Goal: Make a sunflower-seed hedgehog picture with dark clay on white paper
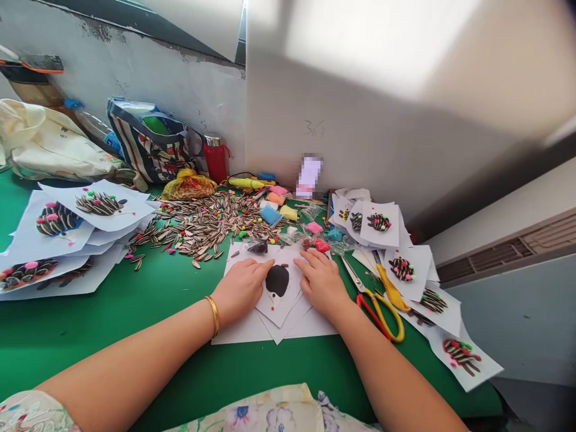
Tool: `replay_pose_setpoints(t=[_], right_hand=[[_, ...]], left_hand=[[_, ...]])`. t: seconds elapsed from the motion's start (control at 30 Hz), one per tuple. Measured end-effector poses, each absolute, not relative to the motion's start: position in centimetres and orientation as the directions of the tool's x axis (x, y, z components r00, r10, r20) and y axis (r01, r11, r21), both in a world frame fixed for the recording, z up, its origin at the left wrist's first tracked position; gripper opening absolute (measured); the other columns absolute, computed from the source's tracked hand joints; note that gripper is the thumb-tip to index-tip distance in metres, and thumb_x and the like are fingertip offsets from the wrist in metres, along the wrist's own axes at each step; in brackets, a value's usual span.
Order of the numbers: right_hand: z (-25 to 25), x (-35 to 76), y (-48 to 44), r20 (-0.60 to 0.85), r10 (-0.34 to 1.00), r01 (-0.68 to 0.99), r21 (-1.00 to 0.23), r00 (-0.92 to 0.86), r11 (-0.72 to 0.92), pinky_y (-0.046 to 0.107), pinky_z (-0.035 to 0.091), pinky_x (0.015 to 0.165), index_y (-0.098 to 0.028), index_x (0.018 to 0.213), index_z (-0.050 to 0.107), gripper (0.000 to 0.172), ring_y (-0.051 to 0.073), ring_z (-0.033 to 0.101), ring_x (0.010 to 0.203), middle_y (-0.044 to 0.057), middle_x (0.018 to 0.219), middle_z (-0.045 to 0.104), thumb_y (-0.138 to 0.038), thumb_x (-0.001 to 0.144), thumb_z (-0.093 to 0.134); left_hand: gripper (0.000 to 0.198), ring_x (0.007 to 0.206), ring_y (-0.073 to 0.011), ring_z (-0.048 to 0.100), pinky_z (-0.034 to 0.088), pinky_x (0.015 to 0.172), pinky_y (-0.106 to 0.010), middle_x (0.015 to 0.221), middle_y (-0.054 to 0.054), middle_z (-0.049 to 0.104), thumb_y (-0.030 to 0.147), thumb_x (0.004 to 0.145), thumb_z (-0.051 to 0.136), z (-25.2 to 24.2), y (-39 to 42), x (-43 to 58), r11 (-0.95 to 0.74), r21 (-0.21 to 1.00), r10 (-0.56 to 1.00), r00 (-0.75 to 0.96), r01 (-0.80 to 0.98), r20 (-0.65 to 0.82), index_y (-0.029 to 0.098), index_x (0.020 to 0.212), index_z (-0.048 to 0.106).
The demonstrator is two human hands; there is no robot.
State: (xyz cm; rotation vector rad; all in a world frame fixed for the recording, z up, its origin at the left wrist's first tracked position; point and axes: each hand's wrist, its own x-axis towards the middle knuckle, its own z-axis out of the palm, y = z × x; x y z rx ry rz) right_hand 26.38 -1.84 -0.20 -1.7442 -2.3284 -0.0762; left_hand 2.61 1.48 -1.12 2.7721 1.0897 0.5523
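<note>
In front of me lies a white paper card [281,315] with a flat black rounded shape [277,280] on it, which looks like a hedgehog body; a small red dot marks its pointed lower end. My left hand [243,288] rests on the card's left side, fingers stretched out beside the black shape. On the right side, my right hand [321,279] lies with its fingers spread, touching the paper. Neither hand holds anything. More white sheets [234,330] are under the card. Just above it sits a small bag of black clay [258,246].
Sunflower seeds [211,222] lie heaped behind my left hand, next to coloured clay packs [270,214]. Scissors [373,300] and a yellow cutter [391,288] lie right of my right hand. Finished seed cards [90,231] are stacked left, others [405,270] right. A red flask [216,159] stands behind.
</note>
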Motion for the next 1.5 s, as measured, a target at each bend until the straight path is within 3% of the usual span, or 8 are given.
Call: replay_pose_setpoints(t=[0.2, 0.37, 0.63, 0.83, 1.07, 1.5], right_hand=[[-0.6, 25.3, -1.6, 0.19, 0.931, 0.935, -0.116, -0.311, 0.336, 0.046, 0.029, 0.11, -0.03, 0.134, 0.058, 0.049, 0.025, 0.039, 0.136, 0.003, 0.147, 0.05, -0.017, 0.087, 0.049], [-0.7, 25.0, -0.9, 0.133, 0.95, 0.947, -0.125, -0.281, 0.297, 0.049, 0.032, 0.108, -0.028, 0.14, 0.051, 0.054, 0.027, 0.036, 0.138, 0.005, 0.15, 0.046, -0.017, 0.087, 0.049], [-0.7, 25.2, -0.2, 0.252, 0.934, 0.935, -0.187, -0.252, 0.302, 0.045, 0.039, 0.102, -0.028, 0.127, 0.063, 0.036, 0.026, 0.044, 0.129, 0.006, 0.14, 0.057, -0.022, 0.094, 0.049], [-1.1, 24.7, 0.4, 0.27, 0.934, 0.923, -0.242, -0.234, 0.301, 0.042, 0.041, 0.099, -0.027, 0.127, 0.063, 0.033, 0.026, 0.049, 0.121, 0.006, 0.131, 0.063, -0.029, 0.095, 0.053], [-1.2, 24.6, 1.2, 0.314, 0.931, 0.894, -0.337, -0.188, 0.294, 0.037, 0.042, 0.096, -0.023, 0.101, 0.072, 0.016, 0.023, 0.054, 0.11, 0.005, 0.114, 0.069, -0.028, 0.092, 0.06], [-1.4, 24.6, 1.6, 0.321, 0.933, 0.889, -0.362, -0.163, 0.28, 0.037, 0.044, 0.091, -0.023, 0.095, 0.073, 0.014, 0.023, 0.057, 0.105, 0.006, 0.108, 0.07, -0.025, 0.092, 0.059]], left_hand=[[0.049, 0.1, -0.0266, 0.06, 0.051, 0.09, -0.044, 0.108, -0.014, 0.07, 0.004, 0.086, 0.045, -1.3, 1.7, 2.6, -0.738, 0.242, 0.673, 0.669, 0.629, 0.316, 0.007, 0.135, 0.051], [0.05, 0.099, -0.0259, 0.061, 0.051, 0.09, -0.042, 0.105, -0.014, 0.07, 0.004, 0.085, 0.045, -1.1, 1.8, 2.6, -0.73, 0.254, 0.683, 0.661, 0.635, 0.31, 0.009, 0.135, 0.051], [0.05, 0.099, -0.0256, 0.061, 0.05, 0.09, -0.042, 0.106, -0.013, 0.07, 0.006, 0.086, 0.044, -1.3, 2.0, 2.6, -0.721, 0.279, 0.693, 0.653, 0.634, 0.306, 0.011, 0.135, 0.052], [0.051, 0.1, -0.0262, 0.06, 0.05, 0.09, -0.042, 0.109, -0.014, 0.07, 0.005, 0.085, 0.045, -1.4, 2.1, 2.6, -0.723, 0.275, 0.69, 0.656, 0.633, 0.306, 0.009, 0.135, 0.052], [0.049, 0.098, -0.0264, 0.06, 0.049, 0.089, -0.042, 0.107, -0.013, 0.07, 0.006, 0.085, 0.045, -1.8, 2.2, 2.7, -0.725, 0.255, 0.687, 0.653, 0.639, 0.317, 0.009, 0.134, 0.052], [0.045, 0.098, -0.0267, 0.061, 0.049, 0.088, -0.043, 0.106, -0.014, 0.07, 0.013, 0.09, 0.045, -1.6, 2.1, 2.8, -0.727, 0.273, 0.686, 0.645, 0.631, 0.337, 0.012, 0.135, 0.053]])
